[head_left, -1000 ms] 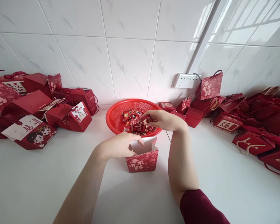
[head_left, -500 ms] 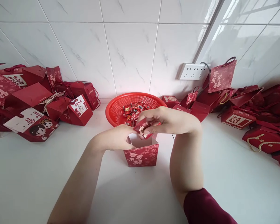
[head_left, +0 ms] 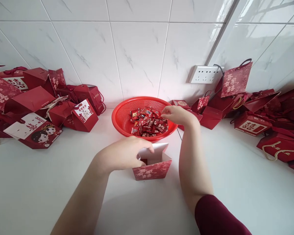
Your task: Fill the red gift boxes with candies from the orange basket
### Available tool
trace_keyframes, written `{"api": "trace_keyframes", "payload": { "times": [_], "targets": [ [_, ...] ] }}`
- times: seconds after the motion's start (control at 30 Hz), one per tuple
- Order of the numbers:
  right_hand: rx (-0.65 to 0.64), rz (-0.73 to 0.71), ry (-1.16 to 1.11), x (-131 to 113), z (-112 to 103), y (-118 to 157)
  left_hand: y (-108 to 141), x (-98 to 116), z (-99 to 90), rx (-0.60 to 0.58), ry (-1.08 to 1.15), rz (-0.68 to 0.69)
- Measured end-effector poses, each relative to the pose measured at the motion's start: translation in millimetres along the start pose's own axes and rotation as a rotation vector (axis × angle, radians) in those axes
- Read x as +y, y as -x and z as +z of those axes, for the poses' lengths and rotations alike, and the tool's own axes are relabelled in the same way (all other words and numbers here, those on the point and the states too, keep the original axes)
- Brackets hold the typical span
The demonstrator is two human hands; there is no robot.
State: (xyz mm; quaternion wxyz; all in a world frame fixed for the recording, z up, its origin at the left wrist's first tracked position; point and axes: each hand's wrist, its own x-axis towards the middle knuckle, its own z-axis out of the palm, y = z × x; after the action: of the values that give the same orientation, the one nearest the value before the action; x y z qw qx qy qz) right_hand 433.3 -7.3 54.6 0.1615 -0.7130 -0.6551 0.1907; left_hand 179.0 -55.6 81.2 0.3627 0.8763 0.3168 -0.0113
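- The right hand (head_left: 178, 115) has moved from above the bag, where it held packets, back to the basket's right side; the bag's mouth now faces the viewer more.
- Nearest, the red paper bag (head_left: 153, 171) stands on the white counter (head_left: 137, 209), in front of the basket. A small dark-red piece (head_left: 144, 161) shows inside.
- The left hand (head_left: 123, 153) is at the bag's left side, thumb and fingers spread at the mouth, apparently steadying it and keeping it open.
- Beyond, the right hand is loosely open, fingers bent over the packets, with nothing visibly gripped.
- The step in hand looks like reaching for red wrapped packets (head_left: 147, 122). A pick from here calls for lowering the fingertips and closing them, with the bag kept steady.
- The packets lie heaped in the red basket (head_left: 117, 122), near the wall.
- Red boxes are grouped at left (head_left: 84, 116) and right (head_left: 212, 116); a white socket strip (head_left: 204, 74) is on the tiled wall.
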Motion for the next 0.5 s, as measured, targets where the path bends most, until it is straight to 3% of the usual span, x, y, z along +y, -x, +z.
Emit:
{"api": "trace_keyframes", "payload": {
  "times": [0.13,0.37,0.5],
  "targets": [
    [-0.124,0.071,0.135,-4.9,23.0,-26.7,-8.9,7.3,7.4,-0.112,0.053,0.087],
    [-0.393,-0.059,0.169,-9.3,53.7,-45.6,-14.5,1.1,4.7,-0.161,0.058,0.193],
    [-0.444,-0.122,0.175,-2.3,62.1,-55.3,-14.2,-0.1,6.2,-0.173,0.083,0.169]
  ]
}}
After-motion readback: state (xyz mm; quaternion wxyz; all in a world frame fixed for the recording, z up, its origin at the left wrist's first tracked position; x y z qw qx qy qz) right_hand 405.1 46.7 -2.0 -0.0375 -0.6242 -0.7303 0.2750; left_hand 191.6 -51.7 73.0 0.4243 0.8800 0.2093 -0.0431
